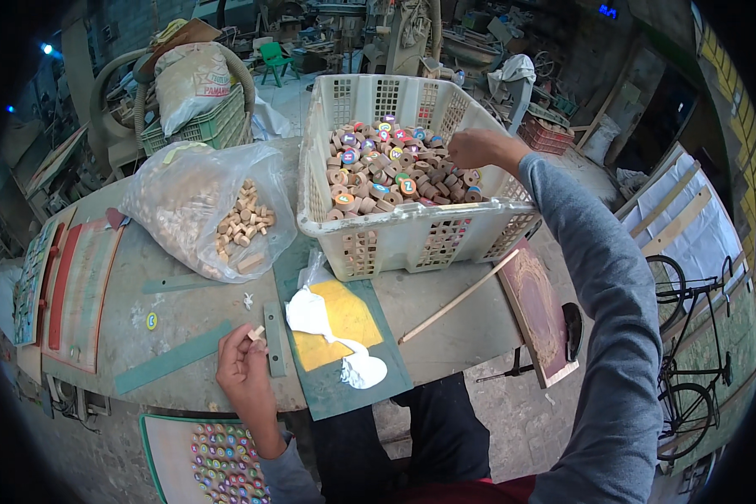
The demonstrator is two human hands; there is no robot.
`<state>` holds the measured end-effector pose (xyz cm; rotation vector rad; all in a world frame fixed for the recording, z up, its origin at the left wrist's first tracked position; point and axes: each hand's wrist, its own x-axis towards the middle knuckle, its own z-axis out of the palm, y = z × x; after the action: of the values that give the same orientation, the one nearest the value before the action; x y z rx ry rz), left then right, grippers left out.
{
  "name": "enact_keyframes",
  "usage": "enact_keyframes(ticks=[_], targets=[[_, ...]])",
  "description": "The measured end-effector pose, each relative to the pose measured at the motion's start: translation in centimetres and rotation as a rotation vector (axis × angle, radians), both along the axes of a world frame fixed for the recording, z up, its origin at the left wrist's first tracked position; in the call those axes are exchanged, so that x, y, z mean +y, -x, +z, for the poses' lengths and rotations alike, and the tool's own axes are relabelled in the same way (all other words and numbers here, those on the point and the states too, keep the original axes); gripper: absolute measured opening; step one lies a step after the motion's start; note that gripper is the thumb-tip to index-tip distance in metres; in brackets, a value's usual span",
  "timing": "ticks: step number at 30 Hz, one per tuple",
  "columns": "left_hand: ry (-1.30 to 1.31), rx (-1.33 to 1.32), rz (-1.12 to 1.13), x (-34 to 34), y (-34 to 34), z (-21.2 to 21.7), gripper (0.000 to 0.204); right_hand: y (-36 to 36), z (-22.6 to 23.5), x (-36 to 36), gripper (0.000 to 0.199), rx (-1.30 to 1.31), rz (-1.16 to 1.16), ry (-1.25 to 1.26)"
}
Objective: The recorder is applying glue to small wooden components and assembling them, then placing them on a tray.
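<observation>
Near the front of the table my left hand (245, 370) pinches a small pale wooden peg (256, 333) between thumb and fingertips. My right hand (483, 149) reaches over the right side of a white plastic crate (344, 225), its fingers curled down at the contents; whatever they grip is hidden. Wooden discs (386, 172), many with coloured lettered tops, fill the crate. To its left, a clear plastic bag (168, 202) lies with more wooden pegs (245, 217) at its mouth. White glue (363, 371) is smeared over a yellow sheet (344, 307) on a green board (391, 374).
A thin wooden stick (458, 296) lies right of the green board, beside a maroon panel (539, 315). Green strips (172, 359) and one yellow disc (151, 321) rest on the left tabletop. Below left, a tray (164, 445) holds rows of lettered discs. A bicycle (689, 353) stands far right.
</observation>
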<state>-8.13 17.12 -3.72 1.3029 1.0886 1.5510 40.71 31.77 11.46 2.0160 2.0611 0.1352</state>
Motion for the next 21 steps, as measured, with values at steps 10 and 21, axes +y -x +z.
enact_keyframes(ticks=[10,21], targets=[[0.033,-0.031,0.002,-0.1,-0.1,0.3,0.024,-1.1,-1.3,0.4,0.026,-0.183,-0.068,0.131],[0.036,-0.033,0.000,-0.2,0.4,0.0,0.024,1.1,0.4,-0.1,0.033,0.026,-0.224,0.293]])
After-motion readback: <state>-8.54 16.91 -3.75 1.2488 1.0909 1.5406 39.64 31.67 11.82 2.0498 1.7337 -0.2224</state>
